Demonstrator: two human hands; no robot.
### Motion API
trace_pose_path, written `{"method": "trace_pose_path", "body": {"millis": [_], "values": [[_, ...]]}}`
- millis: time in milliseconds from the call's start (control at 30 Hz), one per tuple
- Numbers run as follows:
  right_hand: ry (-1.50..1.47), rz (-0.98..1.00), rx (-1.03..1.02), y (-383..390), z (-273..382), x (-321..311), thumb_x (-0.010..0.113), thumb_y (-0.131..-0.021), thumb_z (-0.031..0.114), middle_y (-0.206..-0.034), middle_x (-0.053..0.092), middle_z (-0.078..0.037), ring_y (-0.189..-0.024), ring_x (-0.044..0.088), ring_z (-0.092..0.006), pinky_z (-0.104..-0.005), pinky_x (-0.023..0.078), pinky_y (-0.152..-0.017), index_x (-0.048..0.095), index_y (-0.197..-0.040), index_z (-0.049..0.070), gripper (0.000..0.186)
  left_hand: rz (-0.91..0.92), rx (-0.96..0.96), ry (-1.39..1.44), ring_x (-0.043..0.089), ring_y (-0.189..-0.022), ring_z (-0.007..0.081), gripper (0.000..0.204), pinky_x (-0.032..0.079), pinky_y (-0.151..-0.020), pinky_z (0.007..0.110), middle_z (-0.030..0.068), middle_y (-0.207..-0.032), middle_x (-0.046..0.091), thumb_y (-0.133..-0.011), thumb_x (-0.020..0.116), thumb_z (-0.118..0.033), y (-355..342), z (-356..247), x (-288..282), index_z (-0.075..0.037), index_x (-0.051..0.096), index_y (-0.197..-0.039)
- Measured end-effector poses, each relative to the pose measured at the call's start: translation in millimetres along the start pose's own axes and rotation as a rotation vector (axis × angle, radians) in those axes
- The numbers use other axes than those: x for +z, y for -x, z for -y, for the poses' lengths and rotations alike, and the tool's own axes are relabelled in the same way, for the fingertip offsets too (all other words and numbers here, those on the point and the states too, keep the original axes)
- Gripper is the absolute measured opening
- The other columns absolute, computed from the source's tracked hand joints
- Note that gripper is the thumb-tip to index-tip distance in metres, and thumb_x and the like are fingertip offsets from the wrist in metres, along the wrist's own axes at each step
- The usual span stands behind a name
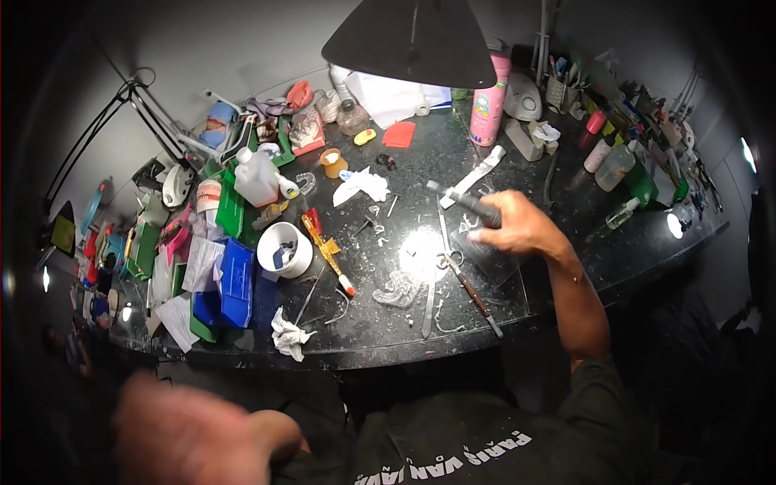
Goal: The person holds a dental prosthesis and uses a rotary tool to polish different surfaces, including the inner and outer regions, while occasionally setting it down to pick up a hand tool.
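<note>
My right hand [517, 225] is closed around a dark cylindrical handpiece [469, 202], held above the bench with its lighter end pointing left. Below it lie scissors [449, 259], a slim tool with a brown handle [473, 297] and a flat metal blade [429, 305]. A clear moulded dental tray [396, 289] rests to the left of these, beside a bright pool of light. My left hand [186, 432] is a large blur at the lower left, off the bench; its fingers cannot be made out.
A dark lamp shade [408, 44] hangs over the back of the black bench [388, 349]. On the left stand a white tub [284, 250], blue bins [235, 283] and a crumpled tissue [291, 334]. A pink bottle [487, 109] and green-capped bottles [622, 213] stand toward the right.
</note>
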State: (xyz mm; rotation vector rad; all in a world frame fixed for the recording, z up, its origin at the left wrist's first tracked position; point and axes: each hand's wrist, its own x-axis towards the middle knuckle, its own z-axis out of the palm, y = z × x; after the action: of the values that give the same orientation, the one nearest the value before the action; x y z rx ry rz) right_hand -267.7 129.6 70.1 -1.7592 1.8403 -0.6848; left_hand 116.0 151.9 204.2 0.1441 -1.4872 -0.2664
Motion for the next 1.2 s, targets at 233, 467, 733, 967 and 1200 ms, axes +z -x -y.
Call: {"method": "trace_pose_path", "body": {"millis": [233, 467, 733, 967, 1200], "values": [[0.259, 0.24, 0.176, 37, -10, 37, 0.084, -0.067, 0.047, -0.09, 0.07, -0.022, -0.091, 0.068, -0.0386, -0.0456, 0.053, -0.081, 0.072, -0.096, 0.001, 0.056, 0.817, -0.407, -0.332, 0.058, -0.076, 0.0238, 0.018, 0.044, -0.074, 0.035, 0.0055, -0.083, 0.065, -0.072, 0.08, -0.014, 145, 114, 63, -0.006, 0.072, -0.085], [0.187, 0.083, 0.207, 19, -32, 20, 0.086, -0.068, 0.04, -0.074, 0.07, -0.017, -0.075, 0.07, -0.034, -0.043, 0.054, -0.073, 0.072, -0.087, 0.003, 0.044, 0.987, -0.448, -0.426, 0.059, -0.084, 0.0246, 0.022, 0.044, -0.078, 0.036, 0.0055, -0.087, 0.066, -0.071, 0.082, -0.017, 178, 126, 61, -0.007, 0.074, -0.089], [-0.168, -0.039, 0.094, 2, -10, 20, 0.078, -0.081, 0.033, -0.065, 0.066, -0.008, -0.062, 0.061, -0.0132, -0.032, 0.049, -0.063, 0.069, -0.084, 0.0, 0.034, 0.642, -0.7, -0.166, 0.065, -0.075, 0.0154, 0.018, 0.048, -0.066, 0.027, 0.0081, -0.094, 0.072, -0.077, 0.077, -0.005, 176, 140, 61, -0.004, 0.075, -0.095], [-0.778, 0.15, 0.053, -12, 24, 30, 0.074, -0.09, 0.03, -0.063, 0.054, 0.005, -0.052, 0.047, -0.0033, -0.0235, 0.037, -0.047, 0.068, -0.085, 0.004, 0.027, 0.679, -0.506, 0.034, 0.071, -0.088, 0.0193, 0.023, 0.056, -0.078, 0.028, 0.0129, -0.103, 0.073, -0.078, 0.072, 0.007, 136, 166, 91, -0.001, 0.073, -0.1], [-0.806, -0.177, -0.043, -11, 20, 44, 0.075, -0.087, 0.018, -0.062, 0.054, 0.007, -0.053, 0.046, -0.0012, -0.0206, 0.035, -0.047, 0.068, -0.087, 0.002, 0.017, 0.501, -0.484, 0.222, 0.07, -0.1, 0.0276, 0.042, 0.058, -0.086, 0.033, 0.0253, -0.13, 0.058, -0.079, 0.071, 0.009, 138, 171, 119, 0.008, 0.06, -0.12]]}}
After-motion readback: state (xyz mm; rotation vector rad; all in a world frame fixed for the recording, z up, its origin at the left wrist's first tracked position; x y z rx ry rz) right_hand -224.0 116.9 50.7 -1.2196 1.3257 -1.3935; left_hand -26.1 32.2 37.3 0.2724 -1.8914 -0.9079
